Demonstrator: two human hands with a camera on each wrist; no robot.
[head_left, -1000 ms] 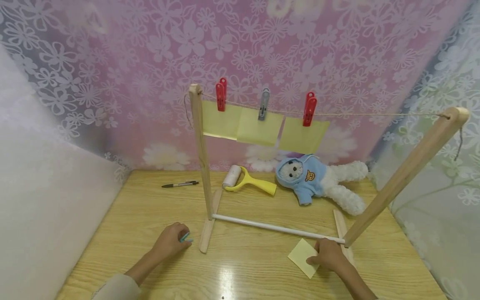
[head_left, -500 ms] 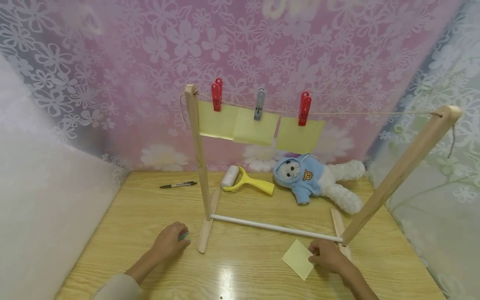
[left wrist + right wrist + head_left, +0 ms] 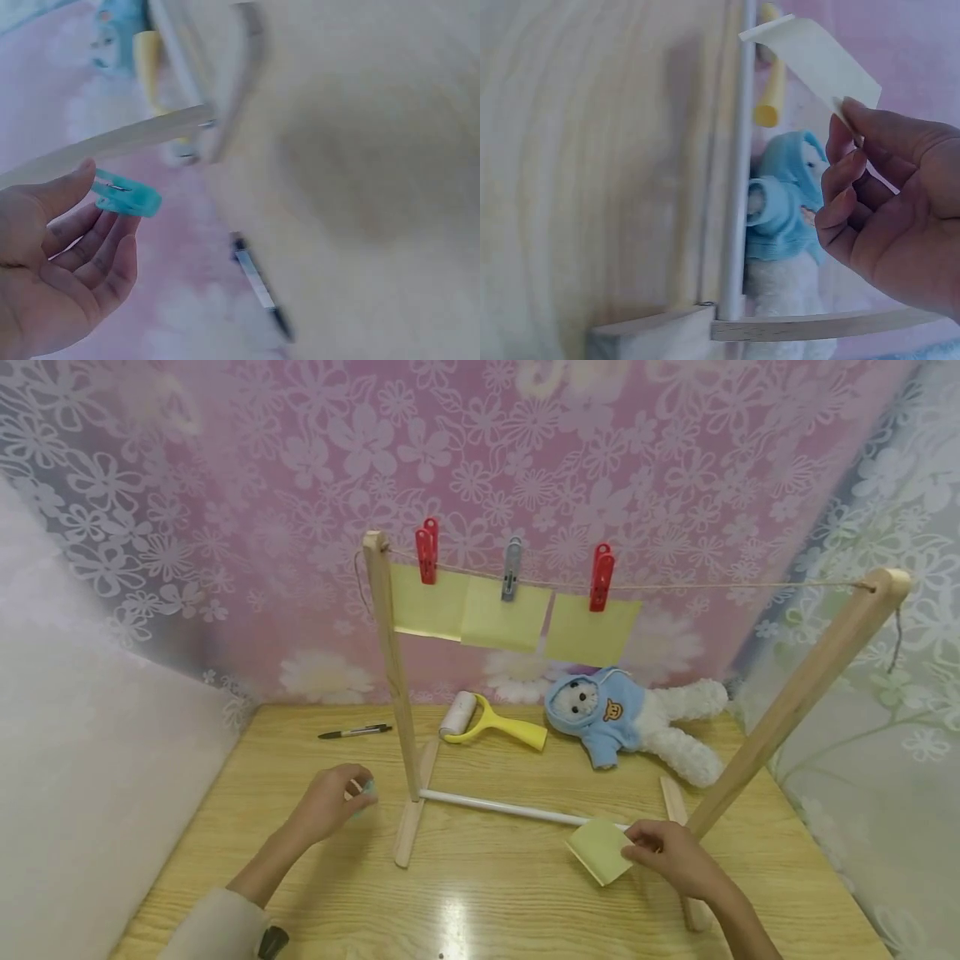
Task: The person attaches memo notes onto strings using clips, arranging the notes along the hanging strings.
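My left hand (image 3: 330, 802) pinches a teal clothespin (image 3: 127, 196) between thumb and fingers, raised above the table left of the wooden rack. In my right hand (image 3: 675, 852) a yellow sticky note (image 3: 600, 850) is pinched by one corner, lifted off the table in front of the white crossbar (image 3: 510, 808). A string (image 3: 712, 586) runs between the rack's two posts. On it hang several things: yellow notes (image 3: 588, 631) clipped by a red clothespin (image 3: 427, 552), a grey clothespin (image 3: 512, 568) and another red clothespin (image 3: 602, 578), all toward the left post (image 3: 393, 668).
Behind the rack lie a yellow-handled lint roller (image 3: 513, 728) and a white plush toy (image 3: 611, 714) in a blue hoodie. A pen (image 3: 355, 732) rests at the back left. The right post (image 3: 802, 702) stands close beside my right hand.
My right hand has lifted the sticky note off the table. My left hand has risen and moved slightly away from me with the clothespin. The head view has shifted a little.
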